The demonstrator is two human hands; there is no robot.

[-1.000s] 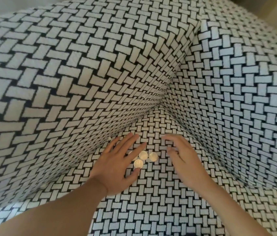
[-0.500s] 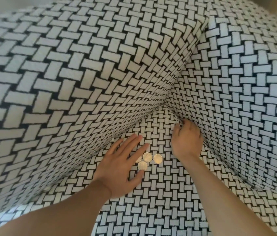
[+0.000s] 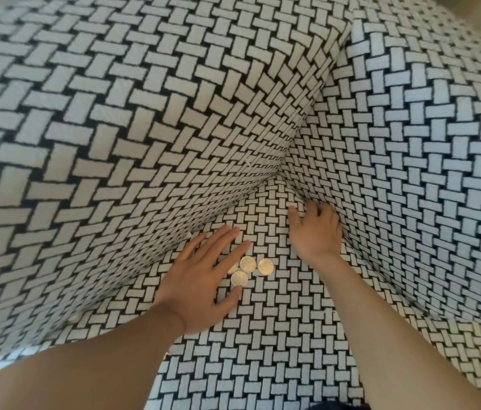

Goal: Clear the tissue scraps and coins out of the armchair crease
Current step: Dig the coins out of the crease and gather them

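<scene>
Several silver coins lie in a tight cluster on the armchair seat, near the back corner. My left hand rests flat on the seat with straight fingers, and its fingertips touch the left edge of the cluster, partly covering one coin. My right hand is up and right of the coins, its fingers pushed into the crease between the seat and the right side panel. Those fingertips are hidden in the crease. No tissue scrap shows plainly.
The whole armchair is covered in black-and-white woven-pattern fabric. A bulging cushion wall rises on the left and a side panel on the right, meeting in a deep corner behind the coins.
My right hand left its place beside the coins and moved up and right, sinking its fingers into the right crease. The left hand and the coins have stayed put.
</scene>
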